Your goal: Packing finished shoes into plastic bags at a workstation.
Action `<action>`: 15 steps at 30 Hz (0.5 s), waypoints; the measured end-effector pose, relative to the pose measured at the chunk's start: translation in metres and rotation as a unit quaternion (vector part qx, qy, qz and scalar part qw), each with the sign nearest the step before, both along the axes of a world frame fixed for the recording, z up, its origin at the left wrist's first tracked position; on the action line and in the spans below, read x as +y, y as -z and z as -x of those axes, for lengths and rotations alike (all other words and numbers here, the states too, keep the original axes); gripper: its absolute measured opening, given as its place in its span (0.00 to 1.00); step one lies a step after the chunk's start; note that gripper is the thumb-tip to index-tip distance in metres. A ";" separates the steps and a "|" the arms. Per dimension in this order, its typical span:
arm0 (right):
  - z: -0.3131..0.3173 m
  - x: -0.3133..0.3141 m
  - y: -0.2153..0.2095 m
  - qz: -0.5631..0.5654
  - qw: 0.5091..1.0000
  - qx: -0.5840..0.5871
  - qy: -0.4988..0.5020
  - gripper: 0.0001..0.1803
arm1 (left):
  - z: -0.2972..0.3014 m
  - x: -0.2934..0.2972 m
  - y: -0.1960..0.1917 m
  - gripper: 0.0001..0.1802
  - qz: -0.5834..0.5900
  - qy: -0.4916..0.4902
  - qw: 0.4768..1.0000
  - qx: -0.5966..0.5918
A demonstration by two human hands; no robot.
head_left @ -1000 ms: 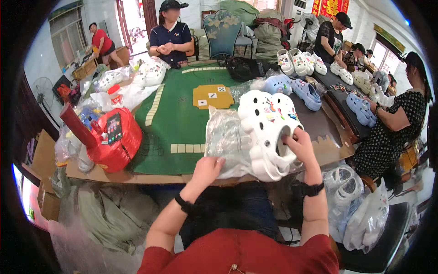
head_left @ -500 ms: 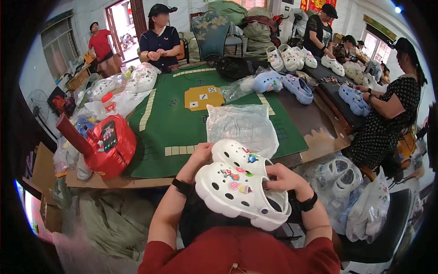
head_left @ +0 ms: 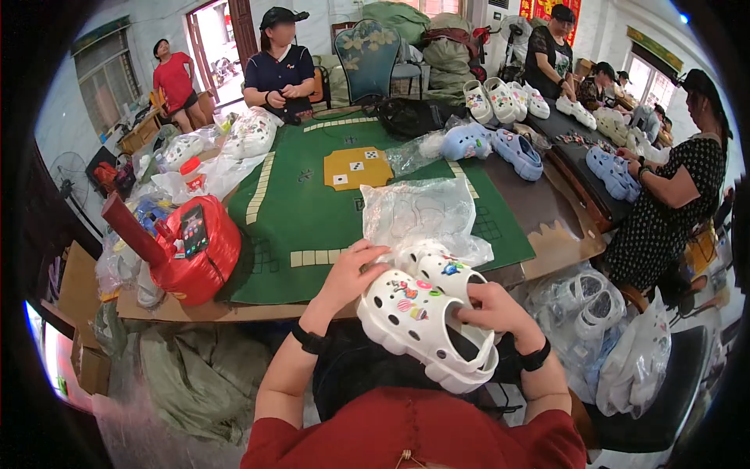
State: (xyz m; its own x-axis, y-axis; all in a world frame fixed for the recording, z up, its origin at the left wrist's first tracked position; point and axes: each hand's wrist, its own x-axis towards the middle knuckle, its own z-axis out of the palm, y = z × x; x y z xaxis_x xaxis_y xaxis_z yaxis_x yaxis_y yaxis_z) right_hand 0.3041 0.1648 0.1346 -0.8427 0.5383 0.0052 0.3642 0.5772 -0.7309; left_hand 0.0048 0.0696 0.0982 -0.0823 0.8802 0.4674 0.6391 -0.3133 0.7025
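Note:
Two white clogs [head_left: 398, 316] lie side by side in front of me, toes pointing away and to the left. Colourful charms [head_left: 412, 301] sit in the holes on their uppers. My right hand [head_left: 496, 309] is closed on the clogs, fingers inside the foot openings and heel straps toward me. My left hand [head_left: 351, 273] is at the toes, its fingers bent at the near edge of a clear plastic bag [head_left: 422, 207]; the fingertips are partly hidden. The toe of the far clog touches the bag and looks partly covered by its film.
The table bears a green mat [head_left: 297, 203] with rows of pale tiles. A red bucket-like container [head_left: 199, 270] with a phone [head_left: 194, 230] stands left. Blue clogs [head_left: 517, 154] lie at the far right. Bagged clogs [head_left: 637, 359] rest on a chair. Several people work around.
The clogs have moved forward and tipped away from me, toes now against the bag. My left hand has shifted from the far clog's side to the bag's near edge.

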 end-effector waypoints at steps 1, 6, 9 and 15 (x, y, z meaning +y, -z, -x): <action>-0.002 -0.001 -0.005 0.044 0.998 0.016 0.031 0.17 | 0.001 -0.005 -0.001 0.16 0.001 -0.029 0.999 -0.014; -0.016 0.017 0.045 0.125 0.987 0.041 0.090 0.18 | 0.008 -0.011 0.011 0.17 -0.057 -0.095 0.994 -0.011; -0.010 -0.003 0.023 0.254 0.956 0.132 0.062 0.16 | 0.014 -0.010 0.029 0.18 -0.035 -0.130 0.988 -0.073; -0.012 -0.008 0.017 0.244 0.947 0.196 0.079 0.16 | -0.002 -0.007 0.041 0.22 -0.057 -0.054 0.994 -0.076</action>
State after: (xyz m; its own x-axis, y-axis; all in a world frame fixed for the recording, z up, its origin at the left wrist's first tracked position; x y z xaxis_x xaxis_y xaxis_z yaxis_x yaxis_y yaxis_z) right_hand 0.3160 0.1565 0.1173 -0.7369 0.6757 0.0195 0.0633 0.0977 -0.9932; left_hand 0.0063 0.0627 0.0575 -0.2503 0.8041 0.5392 0.5621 -0.3327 0.7572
